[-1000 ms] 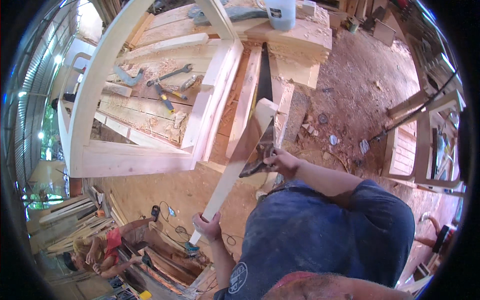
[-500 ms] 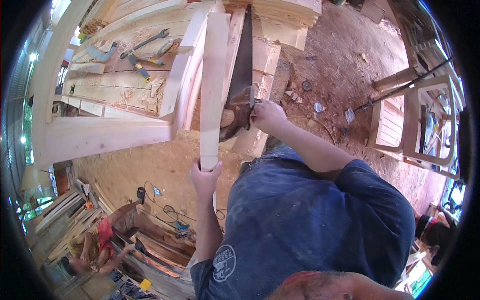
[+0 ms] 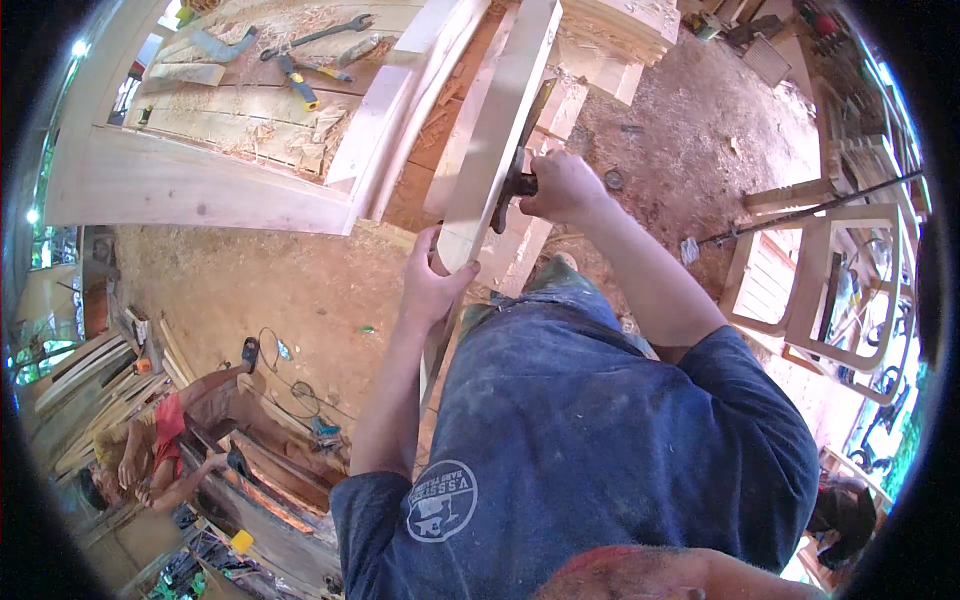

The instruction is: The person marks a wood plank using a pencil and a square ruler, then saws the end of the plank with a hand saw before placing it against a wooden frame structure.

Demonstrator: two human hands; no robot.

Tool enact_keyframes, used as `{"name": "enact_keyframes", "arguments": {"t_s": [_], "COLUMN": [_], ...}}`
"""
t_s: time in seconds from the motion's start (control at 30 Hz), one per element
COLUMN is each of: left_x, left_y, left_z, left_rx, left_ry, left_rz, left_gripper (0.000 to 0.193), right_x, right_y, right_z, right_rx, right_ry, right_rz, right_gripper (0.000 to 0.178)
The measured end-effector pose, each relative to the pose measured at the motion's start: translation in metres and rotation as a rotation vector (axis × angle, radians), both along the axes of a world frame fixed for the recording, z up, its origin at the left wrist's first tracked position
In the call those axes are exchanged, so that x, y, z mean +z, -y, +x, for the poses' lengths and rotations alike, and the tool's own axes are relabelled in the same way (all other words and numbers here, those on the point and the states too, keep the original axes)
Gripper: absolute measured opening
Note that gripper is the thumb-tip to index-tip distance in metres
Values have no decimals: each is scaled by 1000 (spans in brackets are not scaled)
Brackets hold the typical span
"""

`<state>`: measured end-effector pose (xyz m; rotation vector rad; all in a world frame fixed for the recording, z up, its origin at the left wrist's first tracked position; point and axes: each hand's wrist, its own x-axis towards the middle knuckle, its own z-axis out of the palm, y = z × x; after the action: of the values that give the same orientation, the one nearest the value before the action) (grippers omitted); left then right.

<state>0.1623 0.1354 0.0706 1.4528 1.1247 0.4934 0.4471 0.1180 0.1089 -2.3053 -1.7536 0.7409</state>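
A long pale wooden board (image 3: 497,140) slants up and to the right in front of me. My left hand (image 3: 437,280) is closed round its near end, with the thumb on the right side. My right hand (image 3: 567,188) grips the brown wooden handle of a handsaw (image 3: 517,187) close beside the board's right edge. Most of the saw is hidden by the board. Only a strip of its blade shows past the board's right edge. Whether the blade touches the board I cannot tell.
Left of the board, a slatted wooden workpiece (image 3: 215,125) bears shavings, a wrench (image 3: 320,37) and pliers (image 3: 297,83). Stacked planks (image 3: 610,40) stand at the far side. Wooden frames (image 3: 845,285) are at right. Another person (image 3: 150,440) sits low at the left among timber.
The board has tilted, its far end swinging right. The saw has turned and is now mostly behind the board. Both hands have shifted right and keep their grips; the whole view has also shifted.
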Motion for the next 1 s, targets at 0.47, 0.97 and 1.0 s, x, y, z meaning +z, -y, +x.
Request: {"name": "enact_keyframes", "arguments": {"t_s": [0.47, 0.97, 1.0], "left_x": [11, -11, -5], "left_y": [-36, -46, -46], "left_z": [51, 34, 30], "left_rx": [-207, -203, -205], "left_ry": [-269, -391, -372], "left_rz": [252, 709, 610], "left_gripper": [91, 53, 49], "right_x": [114, 52, 43], "right_y": [100, 36, 31], "right_z": [74, -67, -79], "right_rx": [-95, 143, 143], "right_ry": [-250, -61, -61], "right_rz": [192, 514, 513], "right_gripper": [30, 23, 23]}}
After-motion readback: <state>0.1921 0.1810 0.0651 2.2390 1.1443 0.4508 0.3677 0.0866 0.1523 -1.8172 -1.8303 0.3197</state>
